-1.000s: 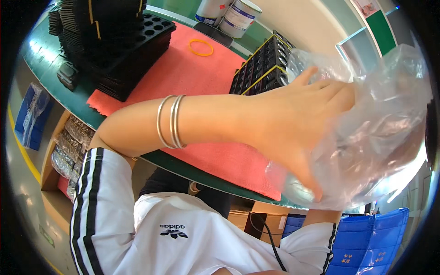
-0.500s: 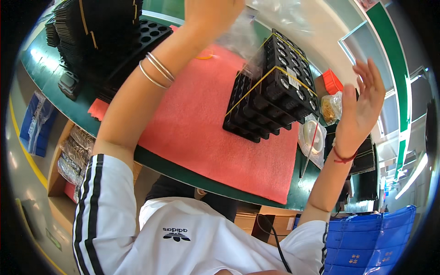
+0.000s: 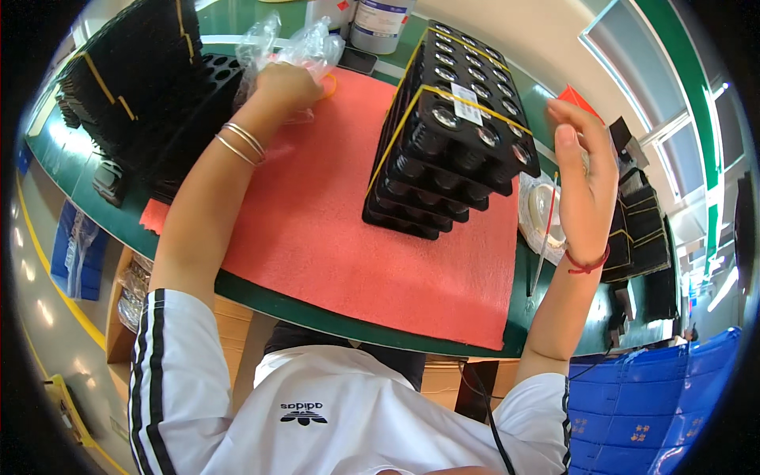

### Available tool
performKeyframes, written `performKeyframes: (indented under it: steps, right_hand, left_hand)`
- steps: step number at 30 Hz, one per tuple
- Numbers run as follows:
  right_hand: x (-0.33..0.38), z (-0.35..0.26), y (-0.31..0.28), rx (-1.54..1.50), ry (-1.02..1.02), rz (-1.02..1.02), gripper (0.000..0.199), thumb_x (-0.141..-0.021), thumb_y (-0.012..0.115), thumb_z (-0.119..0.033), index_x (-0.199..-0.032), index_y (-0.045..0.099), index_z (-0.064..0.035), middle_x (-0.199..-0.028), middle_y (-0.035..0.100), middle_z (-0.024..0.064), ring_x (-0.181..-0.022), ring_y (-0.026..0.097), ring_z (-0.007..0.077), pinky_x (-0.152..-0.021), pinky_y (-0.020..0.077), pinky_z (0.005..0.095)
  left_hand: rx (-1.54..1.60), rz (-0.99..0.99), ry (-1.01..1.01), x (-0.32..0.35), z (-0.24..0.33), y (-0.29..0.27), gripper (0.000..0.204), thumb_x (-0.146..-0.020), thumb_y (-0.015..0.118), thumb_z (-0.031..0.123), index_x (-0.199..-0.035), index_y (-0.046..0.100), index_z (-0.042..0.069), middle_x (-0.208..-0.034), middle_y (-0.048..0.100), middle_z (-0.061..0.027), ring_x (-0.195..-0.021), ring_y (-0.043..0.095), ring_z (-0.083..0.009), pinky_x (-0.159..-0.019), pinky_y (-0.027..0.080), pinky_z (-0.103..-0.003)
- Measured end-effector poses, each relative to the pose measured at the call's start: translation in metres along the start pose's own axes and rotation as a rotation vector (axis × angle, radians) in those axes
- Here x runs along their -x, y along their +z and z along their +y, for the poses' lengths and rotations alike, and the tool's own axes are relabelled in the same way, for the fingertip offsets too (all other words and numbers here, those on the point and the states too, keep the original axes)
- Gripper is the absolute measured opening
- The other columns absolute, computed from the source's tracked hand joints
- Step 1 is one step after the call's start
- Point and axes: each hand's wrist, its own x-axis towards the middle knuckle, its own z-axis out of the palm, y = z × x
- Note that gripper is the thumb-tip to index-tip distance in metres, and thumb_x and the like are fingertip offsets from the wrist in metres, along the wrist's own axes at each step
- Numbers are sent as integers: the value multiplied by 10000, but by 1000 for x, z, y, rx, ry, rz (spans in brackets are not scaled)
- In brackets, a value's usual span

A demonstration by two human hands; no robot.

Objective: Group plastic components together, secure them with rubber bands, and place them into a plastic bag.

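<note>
My left hand [image 3: 286, 85] is closed on a crumpled clear plastic bag [image 3: 317, 46], above the far left part of a red mat. A yellow rubber band [image 3: 329, 85] shows beside its fingers. A stack of black trays with round pockets [image 3: 443, 138] stands on the mat, bound with yellow bands. Round silvery parts sit in the top tray's pockets, and a white label [image 3: 466, 104] lies on it. To the right of the stack, my right hand [image 3: 587, 178] is raised and open, its fingers slightly curved, with nothing in it.
The red mat [image 3: 356, 277] covers the middle of a green table. Tall stacks of black trays [image 3: 119, 87] stand at the left. White bottles [image 3: 378, 24] and a dark phone-like slab [image 3: 358, 60] are at the back. A bagged white roll [image 3: 545, 207] and a thin rod [image 3: 546, 229] lie at right.
My left hand has come down and to the left, bringing the plastic bag away from the tray stack. My right hand has shifted slightly left and lower. The whole view has shifted a little.
</note>
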Motion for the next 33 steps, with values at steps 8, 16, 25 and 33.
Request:
performKeyframes:
  steps: [8, 16, 25, 33]
  right_hand:
    - [3, 11, -20, -23, 237, -180, 495, -923, 466, -438, -1079, 579, 18, -923, 607, 89, -893, 529, 138, -812, 405, 274]
    - [27, 23, -16, -111, 230, -353, 540, -928, 430, -460, -1136, 540, 27, -986, 599, 148, -920, 565, 202, -841, 408, 290]
    - [95, 49, 9, 198, 164, -634, 933, -697, 602, -650, -1304, 385, 24, -1246, 470, 269, -1200, 438, 365, -990, 343, 420]
    - [105, 46, 15, 281, 141, -754, 1293, -467, 702, -724, -1341, 249, 114, -1358, 320, 307, -1282, 301, 426, -1071, 253, 429]
  left_hand:
    - [-118, 1002, 102, 42, 56, -44, 392, -827, 533, 331, -1100, 550, 51, -1192, 462, -134, -1102, 447, -314, -908, 385, -426]
    - [1191, 477, 395, -2, 61, -2, 557, -854, 444, 478, -1207, 505, 52, -1184, 530, -119, -1085, 490, -259, -962, 357, -369]
    - [2166, -452, 143, 26, 117, 10, 673, -842, 366, 566, -1253, 470, 43, -1125, 574, -124, -1056, 533, -229, -936, 397, -362]
    - [2341, -501, 245, 37, 119, 20, 632, -856, 333, 526, -1226, 490, 38, -1126, 580, -132, -1037, 554, -245, -917, 426, -379]
